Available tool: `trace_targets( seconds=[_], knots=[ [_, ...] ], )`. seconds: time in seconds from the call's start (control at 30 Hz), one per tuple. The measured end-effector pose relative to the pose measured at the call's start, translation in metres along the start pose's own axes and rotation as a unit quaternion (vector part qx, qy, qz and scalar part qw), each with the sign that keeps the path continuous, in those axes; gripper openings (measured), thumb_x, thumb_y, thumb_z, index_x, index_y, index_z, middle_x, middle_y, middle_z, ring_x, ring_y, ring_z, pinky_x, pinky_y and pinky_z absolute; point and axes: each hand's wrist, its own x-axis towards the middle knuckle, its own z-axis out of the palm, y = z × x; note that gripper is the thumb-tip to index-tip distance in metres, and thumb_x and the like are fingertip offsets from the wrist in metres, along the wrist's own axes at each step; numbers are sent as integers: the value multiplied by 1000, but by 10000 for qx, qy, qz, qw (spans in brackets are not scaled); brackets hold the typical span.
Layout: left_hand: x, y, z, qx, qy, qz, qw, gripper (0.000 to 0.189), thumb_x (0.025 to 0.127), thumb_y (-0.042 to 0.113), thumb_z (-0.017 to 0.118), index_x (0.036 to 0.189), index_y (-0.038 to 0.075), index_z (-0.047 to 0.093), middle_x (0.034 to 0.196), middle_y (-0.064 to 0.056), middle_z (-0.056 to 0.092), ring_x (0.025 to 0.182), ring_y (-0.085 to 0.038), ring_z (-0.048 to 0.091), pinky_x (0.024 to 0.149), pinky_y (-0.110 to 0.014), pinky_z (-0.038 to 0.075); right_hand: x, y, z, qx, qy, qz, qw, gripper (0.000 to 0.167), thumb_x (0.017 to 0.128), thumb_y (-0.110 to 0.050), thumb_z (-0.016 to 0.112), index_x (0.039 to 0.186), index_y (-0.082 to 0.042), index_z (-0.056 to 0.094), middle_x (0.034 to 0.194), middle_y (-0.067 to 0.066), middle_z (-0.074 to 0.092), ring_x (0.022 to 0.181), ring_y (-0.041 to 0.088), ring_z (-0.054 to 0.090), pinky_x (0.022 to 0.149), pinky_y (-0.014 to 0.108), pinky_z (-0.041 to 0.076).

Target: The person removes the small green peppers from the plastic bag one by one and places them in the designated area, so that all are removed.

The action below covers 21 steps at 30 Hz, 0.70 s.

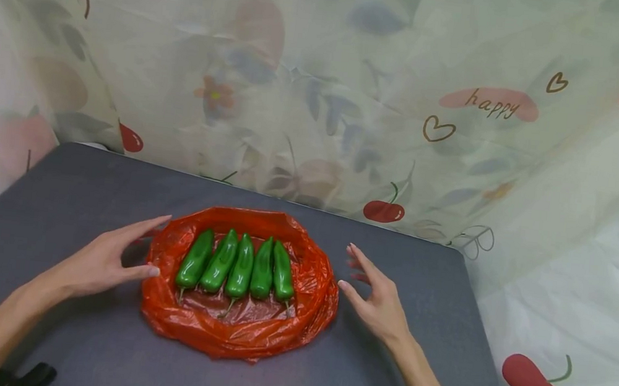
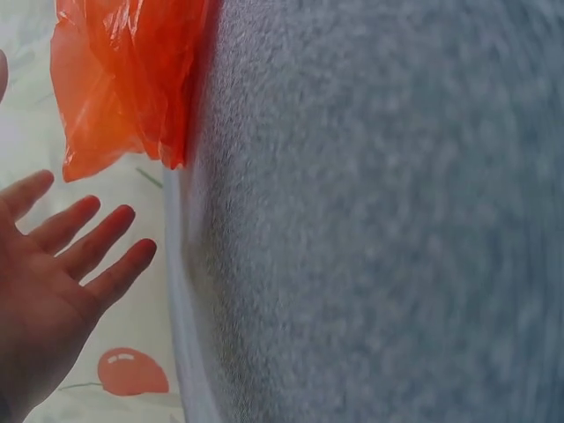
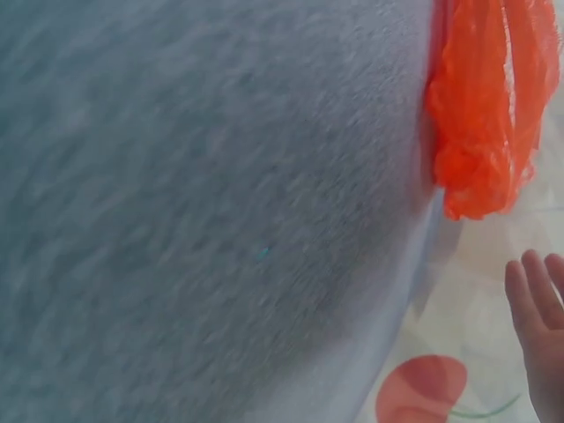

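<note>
A red plastic bag (image 1: 217,341) lies on the grey table with its mouth spread wide and its rim rolled outward. Inside it, several green peppers (image 1: 242,267) lie side by side in a row, stems toward the near edge. At the bag's left side is my left hand (image 1: 104,260), fingers spread and nearly straight; in the left wrist view the fingers look apart from the bag. My right hand (image 1: 380,299) hovers just off the bag's right side, thumb and fingers parted, holding nothing. Both wrist views show the bag's outer side.
The grey cloth-covered table (image 1: 383,361) extends around the bag on all sides. Behind it and to both sides hangs a pale curtain (image 1: 319,94) printed with cherries, hearts and leaves, meeting the table's far edge.
</note>
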Motion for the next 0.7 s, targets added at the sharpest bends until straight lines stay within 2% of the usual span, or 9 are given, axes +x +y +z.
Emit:
trace_targets(
  seconds=[0.2, 0.37, 0.47, 0.63, 0.7],
  knots=[
    [3, 1, 4, -160, 28, 56, 9999, 86, 85, 41, 79, 156, 24, 33, 150, -15, 44, 128, -41, 48, 95, -68, 39, 7, -5, 7, 511, 86, -14, 9987, 65, 91, -10, 73, 149, -22, 46, 139, 0, 58, 113, 27, 64, 91, 37, 52],
    [8, 4, 6, -228, 48, 141, 9996, 86, 82, 41, 81, 154, 24, 37, 148, -13, 47, 128, -37, 50, 97, -63, 41, 12, -11, 14, 920, 44, 22, 9957, 60, 92, -7, 71, 146, -19, 49, 136, 4, 60, 107, 27, 67, 89, 34, 53],
    [11, 5, 7, -229, 64, 72, 9997, 83, 82, 42, 81, 153, 21, 40, 146, -12, 50, 125, -35, 53, 97, -60, 44, 15, -16, 20, 1103, 12, 17, 9939, 55, 92, -4, 71, 143, -13, 52, 133, 12, 61, 104, 28, 68, 87, 36, 54],
    [12, 7, 10, -241, -40, -203, 9995, 84, 82, 48, 78, 152, 17, 42, 142, -20, 52, 121, -39, 54, 94, -60, 46, 22, -30, 27, 1343, -35, 57, 9909, 48, 91, 2, 69, 137, 1, 55, 128, 22, 62, 99, 37, 68, 85, 44, 55],
    [12, 8, 11, -262, -81, -189, 9994, 85, 81, 49, 79, 151, 16, 43, 142, -22, 52, 122, -41, 54, 93, -60, 46, 24, -37, 29, 1446, -76, 88, 9894, 47, 91, 4, 68, 136, 4, 55, 127, 24, 62, 99, 41, 67, 85, 45, 55]
  ],
)
